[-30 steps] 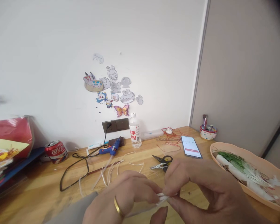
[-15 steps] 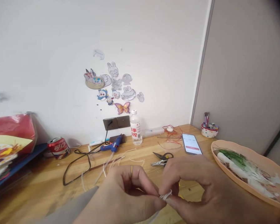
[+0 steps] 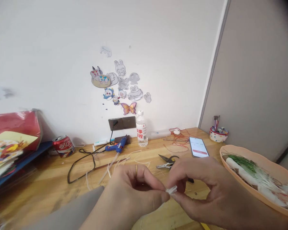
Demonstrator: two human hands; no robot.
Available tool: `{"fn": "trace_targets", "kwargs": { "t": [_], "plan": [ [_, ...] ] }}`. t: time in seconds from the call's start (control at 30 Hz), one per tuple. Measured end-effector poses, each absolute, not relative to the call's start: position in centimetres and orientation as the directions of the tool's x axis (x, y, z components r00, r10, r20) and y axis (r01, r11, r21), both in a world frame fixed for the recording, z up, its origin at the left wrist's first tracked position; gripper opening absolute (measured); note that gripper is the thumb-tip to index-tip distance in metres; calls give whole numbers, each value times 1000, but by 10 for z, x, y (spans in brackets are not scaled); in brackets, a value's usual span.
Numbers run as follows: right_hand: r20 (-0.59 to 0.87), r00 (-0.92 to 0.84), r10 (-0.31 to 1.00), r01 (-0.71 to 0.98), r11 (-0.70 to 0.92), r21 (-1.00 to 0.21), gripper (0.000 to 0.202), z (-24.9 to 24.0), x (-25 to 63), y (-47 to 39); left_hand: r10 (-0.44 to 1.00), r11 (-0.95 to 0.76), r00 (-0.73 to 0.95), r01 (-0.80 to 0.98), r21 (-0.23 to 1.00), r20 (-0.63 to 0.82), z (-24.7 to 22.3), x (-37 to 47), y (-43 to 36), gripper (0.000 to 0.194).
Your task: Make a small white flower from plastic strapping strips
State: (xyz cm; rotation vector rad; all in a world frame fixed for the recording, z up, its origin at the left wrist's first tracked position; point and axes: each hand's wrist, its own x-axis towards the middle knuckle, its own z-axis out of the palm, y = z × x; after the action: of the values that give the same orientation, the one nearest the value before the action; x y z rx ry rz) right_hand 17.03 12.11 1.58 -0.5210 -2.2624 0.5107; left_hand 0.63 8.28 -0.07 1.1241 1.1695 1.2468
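Wooden table (image 3: 50, 179) beneath; both hands (image 3: 136, 195) (image 3: 204, 188) pinch one small whitish bundle (image 3: 172, 190) between them.

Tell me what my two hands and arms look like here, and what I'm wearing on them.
Both hands are ungloved. Your left hand has a narrow gold-coloured ring on one finger. Your right hand shows no ring, and no sleeve shows on that side. A plain grey shape beside your left forearm may be a sleeve; I can't tell.
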Motion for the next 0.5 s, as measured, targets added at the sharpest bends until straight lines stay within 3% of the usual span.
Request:
{"fn": "trace_targets", "kwargs": {
  "t": [0.27, 0.5],
  "plan": [
    [698, -614, 369, 222, 929, -296, 19, 14, 166, 118, 997, -32, -75, -21, 999, 30, -7, 8, 79, 10],
    [711, -605, 358, 243, 933, -264, 15, 15, 165, 118, 996, -62, -64, 35, 997, 64, -4, 12, 72, 11]
  ]
}}
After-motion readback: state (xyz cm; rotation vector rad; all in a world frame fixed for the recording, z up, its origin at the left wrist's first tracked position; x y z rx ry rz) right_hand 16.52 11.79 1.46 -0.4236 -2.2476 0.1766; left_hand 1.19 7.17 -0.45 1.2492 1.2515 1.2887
